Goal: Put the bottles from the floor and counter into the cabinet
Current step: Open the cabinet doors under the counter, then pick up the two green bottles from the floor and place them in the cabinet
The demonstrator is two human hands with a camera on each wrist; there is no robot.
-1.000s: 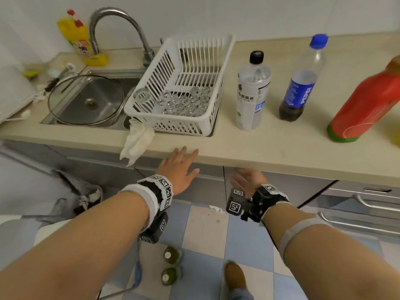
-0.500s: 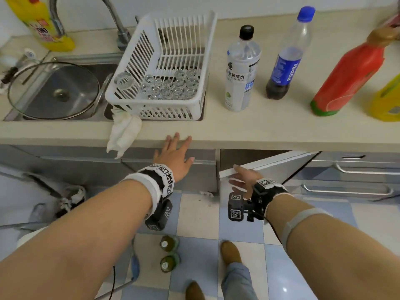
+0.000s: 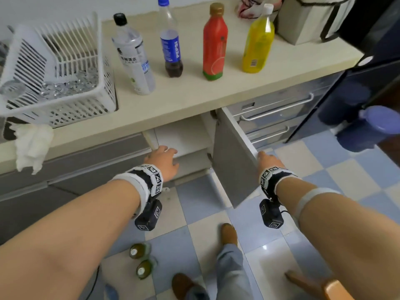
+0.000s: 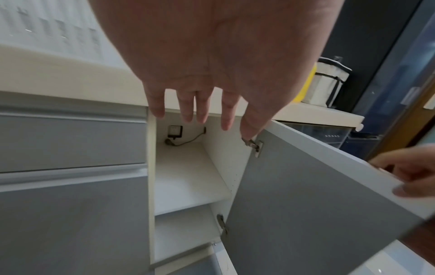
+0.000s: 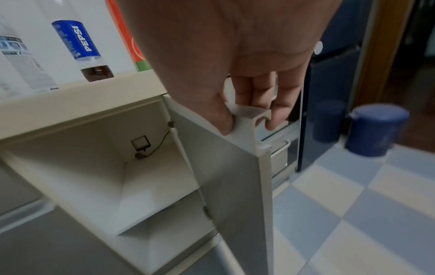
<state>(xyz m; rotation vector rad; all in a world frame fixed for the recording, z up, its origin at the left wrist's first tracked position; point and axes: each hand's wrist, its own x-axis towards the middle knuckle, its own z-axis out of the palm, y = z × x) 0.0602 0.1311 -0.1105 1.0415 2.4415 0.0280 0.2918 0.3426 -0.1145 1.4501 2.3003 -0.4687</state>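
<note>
Your left hand (image 3: 162, 159) hangs with its grip apart at the cabinet (image 4: 188, 176) mouth; your right hand (image 3: 269, 161) pinches the door (image 3: 232, 161) top edge. Left of the cabinet, two floor bottles (image 3: 139, 259) stand; above it, four counter bottles (image 3: 214, 42), likely light and slippery. Take each by the waist.

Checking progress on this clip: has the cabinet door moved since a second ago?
Yes. The cabinet door has swung out from under the counter edge, gripped by the right hand.
</note>
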